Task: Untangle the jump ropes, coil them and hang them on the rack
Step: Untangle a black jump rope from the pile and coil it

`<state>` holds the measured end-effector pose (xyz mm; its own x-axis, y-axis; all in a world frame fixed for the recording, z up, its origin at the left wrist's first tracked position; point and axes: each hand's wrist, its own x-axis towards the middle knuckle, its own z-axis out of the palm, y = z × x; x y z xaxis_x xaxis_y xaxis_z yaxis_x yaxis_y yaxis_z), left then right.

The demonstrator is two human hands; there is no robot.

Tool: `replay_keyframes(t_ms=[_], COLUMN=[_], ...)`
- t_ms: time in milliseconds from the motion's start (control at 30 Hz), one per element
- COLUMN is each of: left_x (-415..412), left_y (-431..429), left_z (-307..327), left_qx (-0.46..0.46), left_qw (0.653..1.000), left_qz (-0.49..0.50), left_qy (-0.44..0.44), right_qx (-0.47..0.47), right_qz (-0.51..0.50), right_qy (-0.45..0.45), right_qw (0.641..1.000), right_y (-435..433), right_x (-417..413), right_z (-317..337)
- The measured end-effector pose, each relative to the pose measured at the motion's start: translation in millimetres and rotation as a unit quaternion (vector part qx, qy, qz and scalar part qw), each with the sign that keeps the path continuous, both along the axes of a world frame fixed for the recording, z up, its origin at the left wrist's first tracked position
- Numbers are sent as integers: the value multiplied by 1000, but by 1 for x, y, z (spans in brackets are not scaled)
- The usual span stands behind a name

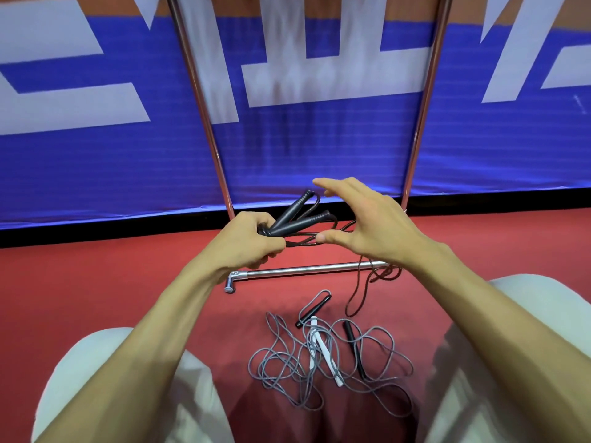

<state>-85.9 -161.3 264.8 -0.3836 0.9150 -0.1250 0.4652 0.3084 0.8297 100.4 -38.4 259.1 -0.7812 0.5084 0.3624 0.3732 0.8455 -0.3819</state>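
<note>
Black jump rope with ribbed plastic handles (294,215): above red floor's (128,282) far edge, handles pointing up-right | left hand (252,238): fingers curled round handle ends | right hand (361,225): fingers spread, just beyond handle tips, nearest trailing cord (355,292)

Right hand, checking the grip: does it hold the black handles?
No, the left hand grips both black handles; the right hand is open beside them.
</note>
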Motion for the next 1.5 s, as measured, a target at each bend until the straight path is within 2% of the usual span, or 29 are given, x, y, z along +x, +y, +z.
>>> replay_keyframes(t_ms=[167,400,500,667,867,967,1133,1233,1300,1367,1433,1500], left_x=[-1,-4,-2,2,3,4,1,-6,-11,-11,-7,-2], left_y=[-3,-9,-12,-9,-7,-4,-4,-1,2,2,4,6], left_z=[7,13,15,12,2,-1,3,7,3,-5,-11,-15], left_qx=[-5,-47,-42,-9,20,16,45,93,77,36,-2,-34], left_qw=[995,986,983,989,986,987,994,995,995,988,977,969], left_qz=[-49,-116,-136,-135,-142,-137,-94,-29,-27,-41,-57,-72], left_qy=[-85,-112,-113,-58,81,81,39,2,53,145,204,233], right_qx=[-66,-190,-174,-191,-308,-346,-259,-217,-156,-94,-34,44], right_qz=[41,81,82,13,-55,-69,-91,-63,4,75,110,126], right_qy=[56,125,141,175,184,177,111,-3,-100,-167,-196,-174], right_qw=[995,970,971,966,932,919,955,974,983,979,974,976], right_y=[1,-10,-8,-5,-4,-1,-2,-3,-7,-12,-17,-21], right_x=[-1,0,-1,-5,-13,-18,-10,-3,0,2,4,5], right_z=[3,11,12,8,5,2,9,14,14,13,13,14])
